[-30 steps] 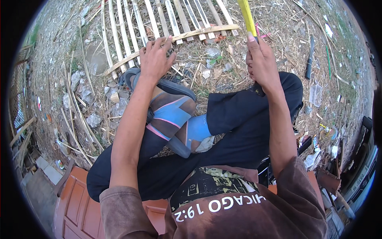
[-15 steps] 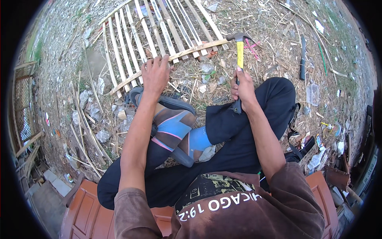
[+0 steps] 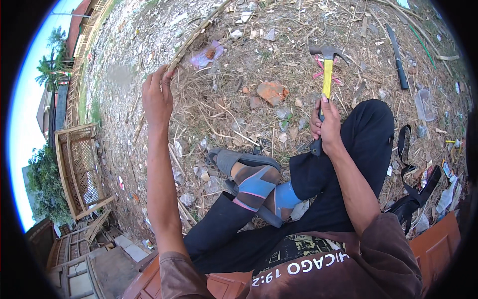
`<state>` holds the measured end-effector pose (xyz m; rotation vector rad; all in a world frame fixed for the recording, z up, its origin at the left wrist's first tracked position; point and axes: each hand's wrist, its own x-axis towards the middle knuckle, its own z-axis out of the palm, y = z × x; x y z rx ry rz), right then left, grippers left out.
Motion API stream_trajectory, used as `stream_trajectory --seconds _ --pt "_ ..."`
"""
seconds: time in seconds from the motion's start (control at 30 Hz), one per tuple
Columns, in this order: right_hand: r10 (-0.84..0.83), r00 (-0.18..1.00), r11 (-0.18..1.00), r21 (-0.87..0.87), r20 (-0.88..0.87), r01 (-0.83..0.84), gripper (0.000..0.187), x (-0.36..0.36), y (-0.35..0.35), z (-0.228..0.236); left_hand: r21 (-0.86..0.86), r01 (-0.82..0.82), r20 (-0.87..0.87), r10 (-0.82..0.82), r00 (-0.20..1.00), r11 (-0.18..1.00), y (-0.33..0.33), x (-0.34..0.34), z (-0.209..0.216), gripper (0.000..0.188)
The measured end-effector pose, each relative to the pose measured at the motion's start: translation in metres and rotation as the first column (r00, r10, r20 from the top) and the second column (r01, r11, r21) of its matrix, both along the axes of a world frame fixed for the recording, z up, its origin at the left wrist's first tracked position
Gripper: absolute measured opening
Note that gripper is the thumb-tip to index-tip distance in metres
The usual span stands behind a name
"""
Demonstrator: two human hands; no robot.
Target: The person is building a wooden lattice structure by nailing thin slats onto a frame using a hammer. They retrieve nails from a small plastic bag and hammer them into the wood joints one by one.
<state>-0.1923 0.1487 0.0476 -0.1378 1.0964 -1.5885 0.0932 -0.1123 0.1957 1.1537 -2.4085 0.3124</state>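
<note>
At the upper left, my left hand (image 3: 158, 94) is raised with its fingers closed on the near end of the slatted wooden frame (image 3: 200, 33). The frame stands nearly edge-on to the view, so only a narrow strip of it shows and its slats are mostly hidden. Over my bent right knee, my right hand (image 3: 326, 122) grips the dark handle of a claw hammer (image 3: 327, 74) with a yellow shaft. The metal head points up and away from me, above the littered ground and some pink ribbon (image 3: 318, 64).
An orange-brown brick piece (image 3: 273, 92) lies ahead among straw and scraps. To the right are a long dark-handled blade (image 3: 397, 59), a clear plastic box (image 3: 424, 105) and a black strapped bag (image 3: 416, 197). A lattice panel (image 3: 82, 172) stands at left.
The slatted frame, earlier lying broad side up, has been tilted up onto its edge by my left hand, which moved left. The hammer stays in my right hand. The view has swung left.
</note>
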Motion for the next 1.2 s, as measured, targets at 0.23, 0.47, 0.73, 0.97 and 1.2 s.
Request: stream_trajectory --seconds 0.23,0.47,0.73,0.97,1.2 --pt "-0.034 0.998 0.999 0.019 0.050 0.033 0.034 -0.004 -0.001 0.004 0.061 -0.105 -0.025 0.106 0.994 0.993 -0.054 -0.018 0.066 0.043" --pt "0.008 0.998 0.999 0.037 0.063 -0.011 0.036 -0.004 -0.002 0.003 0.090 -0.123 -0.031 0.126 0.991 0.988 -0.070 -0.021 0.072 0.046" --pt "0.016 0.998 1.000 0.022 0.068 -0.017 0.037 -0.005 -0.003 0.004 0.106 -0.080 -0.058 0.087 0.995 0.991 -0.062 -0.013 0.064 0.039" --pt "-0.012 1.000 1.000 0.005 0.008 0.012 0.037 -0.008 0.002 0.015 0.131 0.038 0.062 -0.047 0.997 0.991 0.043 -0.020 -0.036 0.030" --pt "0.214 0.896 0.971 0.185 -0.390 -0.151 0.034 -0.016 0.016 0.004 0.200 -0.087 0.133 0.061 0.989 0.976 0.123 -0.018 -0.172 0.040"
